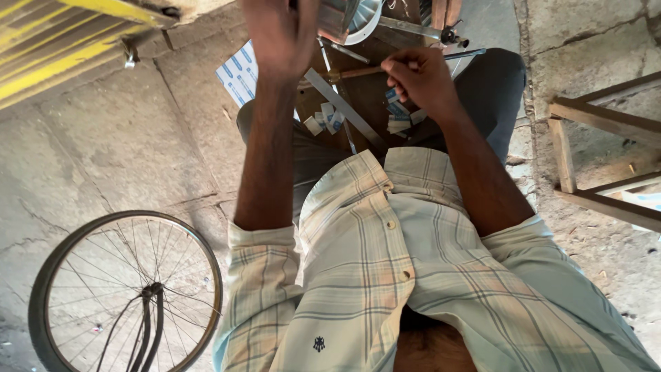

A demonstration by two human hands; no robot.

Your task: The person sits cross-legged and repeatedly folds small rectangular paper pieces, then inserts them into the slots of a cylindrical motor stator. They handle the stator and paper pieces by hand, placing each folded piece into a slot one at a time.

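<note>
Hands of a seated person are seen from a head-worn camera looking down over a pale checked short-sleeved shirt [385, 275] and grey trousers [492, 96]. The left hand [279, 34] is raised at the top of the view, fingers curled around the side of a shiny metal container [337, 17] that is cut off by the upper edge; how firmly it is gripped cannot be told. The right hand [421, 77] is held just beside it, its fingertips pressed together in a pinch; whatever is pinched is too small to be made out. Beneath both hands a dark brown wooden board [368, 103] is laid across the lap. On it are scattered small blue-and-white paper packets [398, 117], and a long flat grey metal strip [344, 109] is set diagonally across them. A thin rod with a wooden handle [361, 71] lies just under the right hand, touching the board. A blue-and-white printed sheet [237, 74] is partly tucked under the left forearm. On the cracked concrete floor [117, 151] to the lower left a spoked bicycle wheel with a black tyre [127, 293] is lying flat. A rough wooden frame [599, 151] stands at the right, well apart from the hands, and a yellow-painted metal surface [62, 41] fills the upper left corner.
</note>
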